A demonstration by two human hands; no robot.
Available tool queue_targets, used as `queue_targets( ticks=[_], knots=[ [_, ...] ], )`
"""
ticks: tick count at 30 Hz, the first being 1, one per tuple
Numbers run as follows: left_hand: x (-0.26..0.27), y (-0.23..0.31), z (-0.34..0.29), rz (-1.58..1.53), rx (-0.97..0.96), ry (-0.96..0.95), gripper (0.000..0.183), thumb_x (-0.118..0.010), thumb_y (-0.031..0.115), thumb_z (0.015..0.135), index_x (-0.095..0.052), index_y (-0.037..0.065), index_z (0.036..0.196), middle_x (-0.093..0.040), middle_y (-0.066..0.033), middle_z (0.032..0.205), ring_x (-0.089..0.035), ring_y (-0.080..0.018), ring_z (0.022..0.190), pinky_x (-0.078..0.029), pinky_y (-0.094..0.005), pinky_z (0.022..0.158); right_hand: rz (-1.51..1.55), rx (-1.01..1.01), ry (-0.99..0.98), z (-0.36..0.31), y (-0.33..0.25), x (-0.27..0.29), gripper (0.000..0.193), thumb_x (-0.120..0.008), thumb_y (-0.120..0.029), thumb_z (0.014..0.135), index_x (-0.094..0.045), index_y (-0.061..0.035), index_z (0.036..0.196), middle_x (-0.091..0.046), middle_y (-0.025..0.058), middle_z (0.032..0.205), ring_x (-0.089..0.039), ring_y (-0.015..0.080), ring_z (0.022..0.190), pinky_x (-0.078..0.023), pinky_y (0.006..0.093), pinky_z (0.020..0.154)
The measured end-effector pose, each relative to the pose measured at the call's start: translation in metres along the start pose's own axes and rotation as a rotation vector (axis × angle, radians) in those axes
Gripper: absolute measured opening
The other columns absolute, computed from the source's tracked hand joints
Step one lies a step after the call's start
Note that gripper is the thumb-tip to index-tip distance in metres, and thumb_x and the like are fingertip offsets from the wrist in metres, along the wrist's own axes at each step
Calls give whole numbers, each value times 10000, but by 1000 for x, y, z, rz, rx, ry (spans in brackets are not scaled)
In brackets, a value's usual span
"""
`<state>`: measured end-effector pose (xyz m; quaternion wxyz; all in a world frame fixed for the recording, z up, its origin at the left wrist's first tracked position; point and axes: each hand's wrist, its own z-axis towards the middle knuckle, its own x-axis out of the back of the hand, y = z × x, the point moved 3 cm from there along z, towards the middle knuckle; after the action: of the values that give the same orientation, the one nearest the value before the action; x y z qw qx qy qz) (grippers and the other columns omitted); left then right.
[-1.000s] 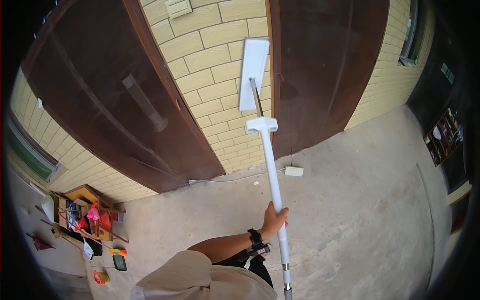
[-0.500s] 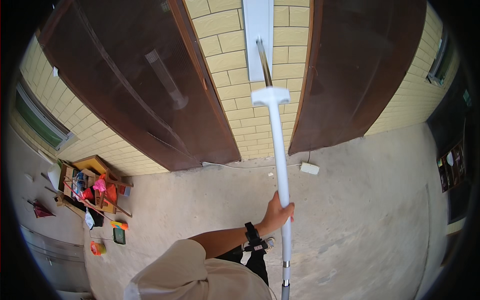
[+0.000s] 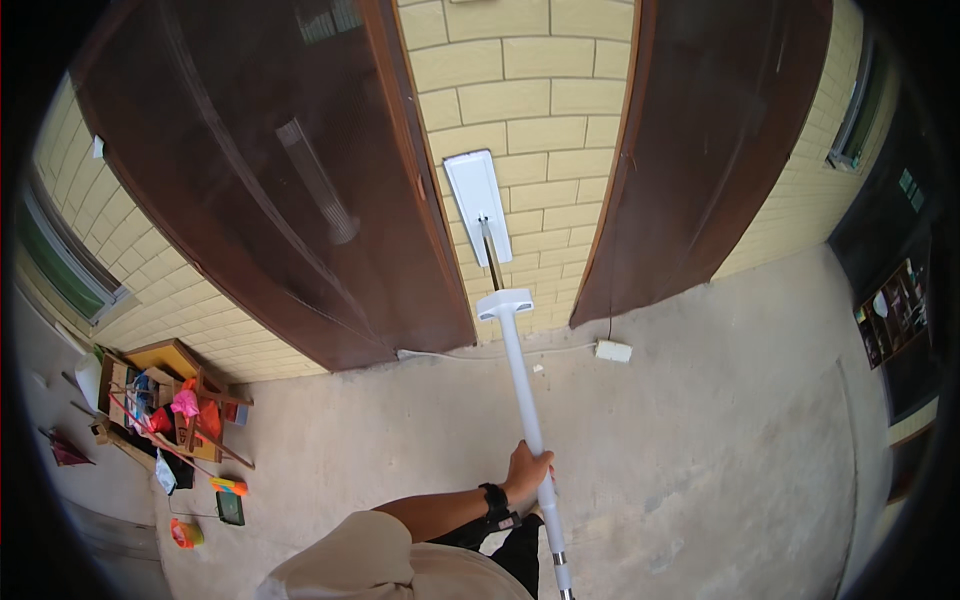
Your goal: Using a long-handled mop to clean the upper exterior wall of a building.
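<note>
My left hand (image 3: 526, 470) is closed round the white pole of a flat mop (image 3: 522, 385). A black band sits on that wrist. The pole slants up and away from me, its lower end running out of the bottom of the picture. A white block-shaped collar (image 3: 505, 303) sits partway up, with a thin metal rod above it. The mop's white rectangular head (image 3: 475, 185) is at the cream brick wall (image 3: 545, 145), between two dark doorways. My right hand is out of the picture.
Brown-framed dark screens (image 3: 270, 200) flank the brick strip. A white power strip (image 3: 613, 351) and its cord lie on the concrete floor (image 3: 680, 440) by the wall. Over to the left, a wooden stool (image 3: 205, 400) stands among piled items, near an orange bucket (image 3: 185, 532).
The mop head has come down the wall and a little left. My left hand has moved lower and slightly left with the pole. The view has shifted a little.
</note>
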<state>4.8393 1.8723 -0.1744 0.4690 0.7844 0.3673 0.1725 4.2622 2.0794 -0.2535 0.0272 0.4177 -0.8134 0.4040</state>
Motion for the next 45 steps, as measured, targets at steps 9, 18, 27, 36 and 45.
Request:
queue_targets(
  ticks=[9,18,27,36,45],
  knots=[
    [44,104,-53,-62,-330,-65,311,-652,141,951,-405,-40,1004,-608,-99,684,-652,-182,538,-555,-349,471,-291,-25,-10,8,-28,-57,442,-838,-279,819,-709,13,1125,-742,170,864,-672,260,726,-549,411,664],
    [57,237,-79,-139,-639,-88,255,-629,119,980,-412,-8,1025,-580,-80,716,-612,-152,514,-514,-315,437,-218,146,-70,56,-124,-82,468,-835,-281,823,-682,68,1094,-714,144,803,-643,230,690,-530,407,627],
    [55,418,-86,37,-930,-100,286,-601,182,1013,-402,-1,1104,-554,-89,795,-630,-157,574,-554,-337,432,100,281,-288,98,-322,-69,418,-798,-282,861,-656,32,1099,-638,51,744,-547,143,607,-463,338,528],
    [44,634,-139,96,-1142,-84,410,-586,334,1008,-462,-56,1030,-596,-138,671,-650,-247,522,-542,-400,428,653,925,-395,11,-516,-18,540,-567,-405,1043,-483,-4,1395,-511,-5,712,-421,54,529,-354,216,468],
    [52,601,-169,440,-1060,-100,521,-383,455,1082,-241,58,1388,-664,-107,889,-696,-183,696,-588,-336,488,663,904,-324,2,-540,-23,362,-507,-333,1078,-548,-36,1281,-452,-46,695,-375,36,504,-306,198,435]
  ],
)
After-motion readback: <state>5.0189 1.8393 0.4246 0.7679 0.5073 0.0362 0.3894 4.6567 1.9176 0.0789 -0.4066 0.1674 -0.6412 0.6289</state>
